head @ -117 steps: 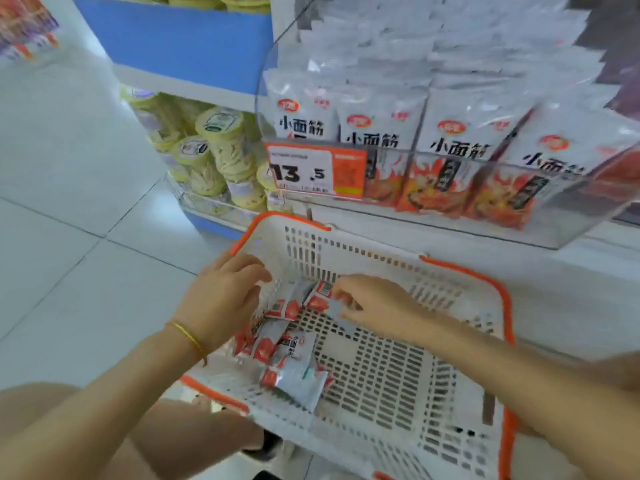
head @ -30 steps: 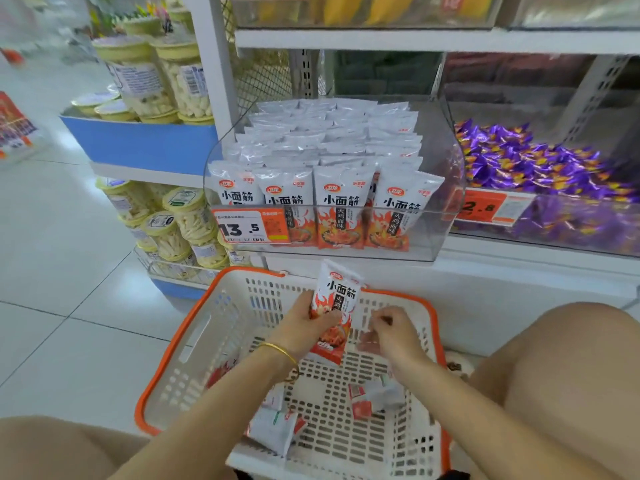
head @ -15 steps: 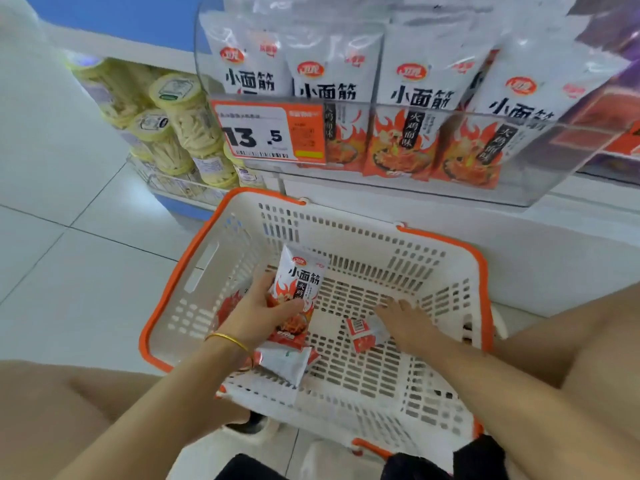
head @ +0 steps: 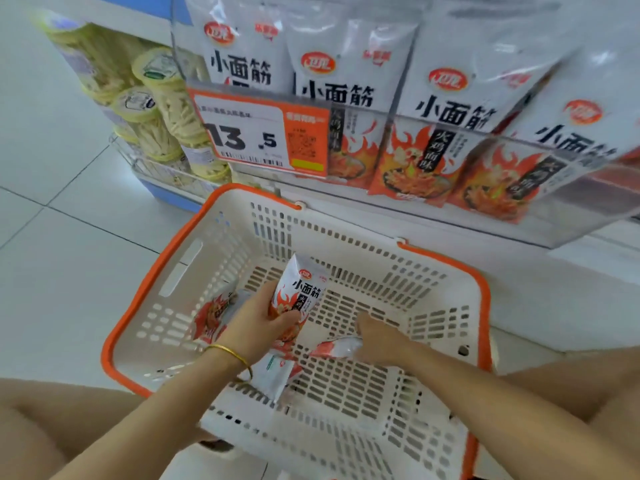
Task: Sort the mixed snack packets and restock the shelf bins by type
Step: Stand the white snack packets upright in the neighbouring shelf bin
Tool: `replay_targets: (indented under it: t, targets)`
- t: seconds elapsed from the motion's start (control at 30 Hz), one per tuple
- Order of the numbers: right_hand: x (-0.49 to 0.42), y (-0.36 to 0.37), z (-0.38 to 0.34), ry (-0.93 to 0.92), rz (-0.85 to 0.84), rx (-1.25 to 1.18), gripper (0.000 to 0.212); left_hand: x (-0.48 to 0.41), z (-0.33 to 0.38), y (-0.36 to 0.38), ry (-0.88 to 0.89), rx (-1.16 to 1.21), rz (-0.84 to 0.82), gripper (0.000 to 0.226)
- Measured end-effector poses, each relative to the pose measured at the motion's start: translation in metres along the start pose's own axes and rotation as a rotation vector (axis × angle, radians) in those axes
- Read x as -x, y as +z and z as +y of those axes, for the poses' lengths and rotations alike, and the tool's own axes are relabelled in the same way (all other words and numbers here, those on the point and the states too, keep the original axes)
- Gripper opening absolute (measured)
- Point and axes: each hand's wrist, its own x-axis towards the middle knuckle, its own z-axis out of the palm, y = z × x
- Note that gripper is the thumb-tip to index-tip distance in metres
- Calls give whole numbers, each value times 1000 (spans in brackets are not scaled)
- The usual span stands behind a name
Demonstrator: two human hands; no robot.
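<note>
Change since a second ago: my left hand (head: pixel 256 323) keeps the same packet (head: pixel 299 296), now lower and inside the basket (head: pixel 481 296). My right hand (head: pixel 381 341) has left that packet's side and gone down to the basket floor.
Left fingers: clenched round the lower half of the packet, thumb across its front. A gold bracelet (head: pixel 228 351) sits on the wrist.
Right fingers: lying over one end of a small packet (head: pixel 337 348) on the basket floor. Blur stops me telling whether they pinch it or only rest on it.
Held packet: upright, leaning slightly right, white top with black characters, with orange flames and a noodle picture below.
Match: same print as the packets standing in the clear shelf bin (head: pixel 446 109) above, behind the 13.5 price tag (head: pixel 256 133).
Other packets: one in the basket's left corner (head: pixel 214 313), and one under my left wrist (head: pixel 277 375).
</note>
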Motion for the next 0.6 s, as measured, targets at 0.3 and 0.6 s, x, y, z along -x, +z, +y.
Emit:
replay_targets:
  t: [0.3, 0.6]
  targets:
    - [150, -90, -60, -205, 251, -459, 36, 27, 39, 1, 143, 117, -230, 62]
    - [210, -105, -69, -364, 958, -295, 50, 64, 102, 8, 290, -1, -341, 61]
